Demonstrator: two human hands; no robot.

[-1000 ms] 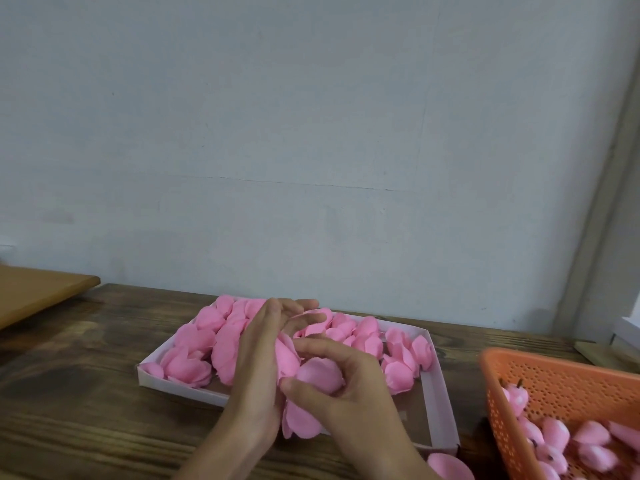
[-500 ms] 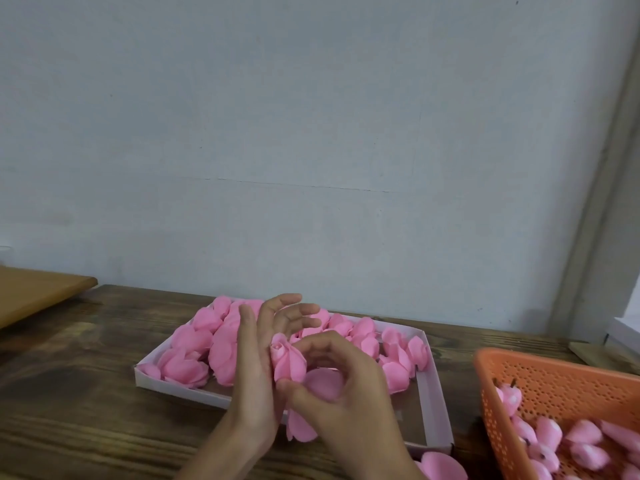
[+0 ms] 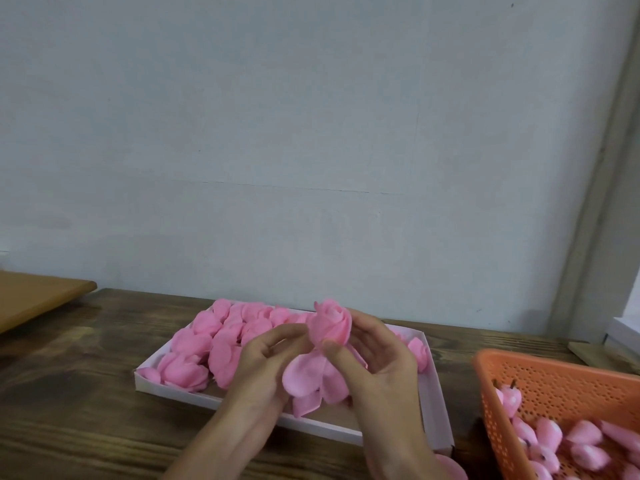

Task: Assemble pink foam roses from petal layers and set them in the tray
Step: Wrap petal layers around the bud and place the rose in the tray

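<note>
I hold a pink foam rose (image 3: 331, 323) above the white tray (image 3: 214, 400), its bud upright and its loose outer petal layer (image 3: 310, 377) hanging below. My left hand (image 3: 268, 365) grips the petal layer from the left, fingers curled toward the bud's base. From the right, my right hand (image 3: 379, 358) pinches the rose, thumb pressed at the bud's base and fingers cupped behind it. The tray holds several pink roses (image 3: 207, 341) piled in its left and rear parts.
An orange perforated basket (image 3: 554, 382) with several pink rose buds stands at the right on the dark wooden table (image 3: 69, 393). A pink petal (image 3: 450, 467) lies by the tray's near right corner. A light wooden board (image 3: 38, 297) juts in at far left. A pale wall stands behind.
The rose has been turned and lifted so its bud now stands upright between my hands. My left hand's fingers curled down from beside the bud to the petal layer.
</note>
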